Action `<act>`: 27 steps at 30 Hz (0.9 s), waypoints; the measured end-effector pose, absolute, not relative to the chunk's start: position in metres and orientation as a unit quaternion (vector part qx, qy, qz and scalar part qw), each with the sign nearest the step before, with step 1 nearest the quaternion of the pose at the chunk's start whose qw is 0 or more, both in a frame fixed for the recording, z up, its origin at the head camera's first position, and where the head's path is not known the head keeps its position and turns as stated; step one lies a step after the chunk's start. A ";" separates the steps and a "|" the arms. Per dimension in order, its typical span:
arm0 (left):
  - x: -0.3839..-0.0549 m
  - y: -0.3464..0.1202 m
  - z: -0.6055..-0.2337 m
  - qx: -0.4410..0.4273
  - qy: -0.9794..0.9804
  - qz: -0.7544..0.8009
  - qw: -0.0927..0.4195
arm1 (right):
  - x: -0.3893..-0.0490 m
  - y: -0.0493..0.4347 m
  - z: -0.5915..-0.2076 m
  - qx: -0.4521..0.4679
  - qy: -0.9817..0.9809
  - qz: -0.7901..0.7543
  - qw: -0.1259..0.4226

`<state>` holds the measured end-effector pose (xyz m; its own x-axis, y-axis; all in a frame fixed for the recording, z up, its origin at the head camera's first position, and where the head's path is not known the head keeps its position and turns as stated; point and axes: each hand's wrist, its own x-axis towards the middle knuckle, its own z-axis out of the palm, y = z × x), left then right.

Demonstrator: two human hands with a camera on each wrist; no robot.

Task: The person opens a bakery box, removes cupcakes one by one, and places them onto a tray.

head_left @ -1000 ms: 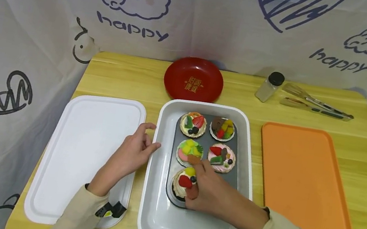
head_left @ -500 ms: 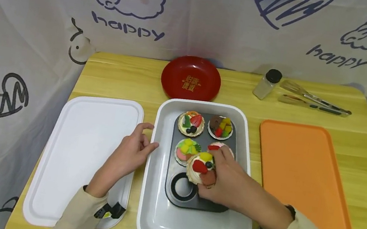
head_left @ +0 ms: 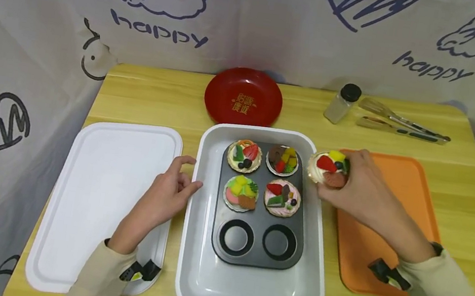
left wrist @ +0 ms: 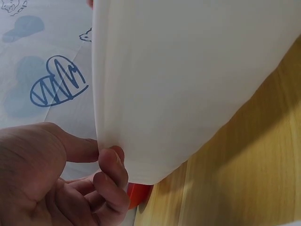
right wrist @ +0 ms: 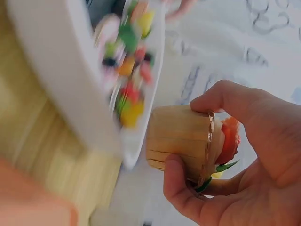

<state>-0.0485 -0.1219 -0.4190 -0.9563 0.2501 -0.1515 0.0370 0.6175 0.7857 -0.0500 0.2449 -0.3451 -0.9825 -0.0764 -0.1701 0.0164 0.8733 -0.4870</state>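
Note:
My right hand [head_left: 367,190] pinches a cupcake [head_left: 326,167] by its sides, between the grey-white tub's right rim and the orange tray. In the right wrist view its tan paper case [right wrist: 178,136] shows, with cream and red fruit on top. My left hand [head_left: 166,193] is at the tub's left rim; in the left wrist view, thumb and curled fingers pinch the edge of the tub [left wrist: 188,84]. Inside the tub lies a dark muffin tin [head_left: 255,253]. Several decorated cupcakes, including a pink one [head_left: 282,199] and a green one [head_left: 240,193], fill its upper cups; the two nearest cups are bare.
A white tray [head_left: 105,200] lies left of the tub, an orange tray [head_left: 378,271] right. Behind stand a red plate [head_left: 243,97] and a black-capped jar [head_left: 342,104], with metal tongs [head_left: 404,123] beside it. A printed cloth [head_left: 282,32] hangs behind the table.
My right hand has lifted the cupcake out of the tin's near-left cup and carried it up and right, past the tub's right rim. My left hand has stayed at the left rim.

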 end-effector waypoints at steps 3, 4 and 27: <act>-0.049 -0.121 -0.419 0.081 0.888 0.433 0.132 | -0.058 0.270 -0.348 0.008 0.968 -0.238 0.081; -0.049 -0.121 -0.419 0.081 0.888 0.433 0.133 | -0.061 0.278 -0.349 0.016 0.969 -0.234 0.077; -0.051 -0.123 -0.422 0.066 0.878 0.447 0.156 | -0.093 0.419 -0.411 0.158 0.959 -0.234 0.012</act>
<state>-0.0509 -0.1230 -0.4223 -0.9427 0.2556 -0.2144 -0.0232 0.5909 0.8064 -0.0933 0.4194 -0.4112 -0.9499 0.2970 -0.0972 0.3084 0.8408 -0.4450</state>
